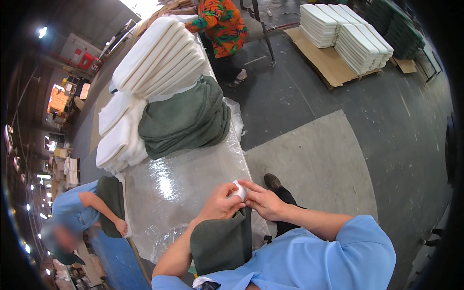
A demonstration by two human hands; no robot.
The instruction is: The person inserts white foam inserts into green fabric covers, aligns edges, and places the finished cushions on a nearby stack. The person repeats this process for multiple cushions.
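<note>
A dark green fabric cover (220, 244) lies against my front and hangs over the near end of the table. At its upper end a small white piece (239, 190) bulges out between my hands; it may be padding, but its kind is unclear. My left hand (221, 202) is closed on this white piece from the left, and the lower fingers are near the green fabric. From the right, my right hand (264, 199) pinches the same piece, index finger over its top and thumb beneath. Some fingertips are hidden.
Plastic film covers the table (193, 176). On it stand stacked green covers (181, 116), white pads (157, 58) and fluffy white pieces (123, 140). A co-worker (77, 208) handles green fabric at left; another person (222, 26) stands beyond. Pads (362, 46) lie on cardboard at far right.
</note>
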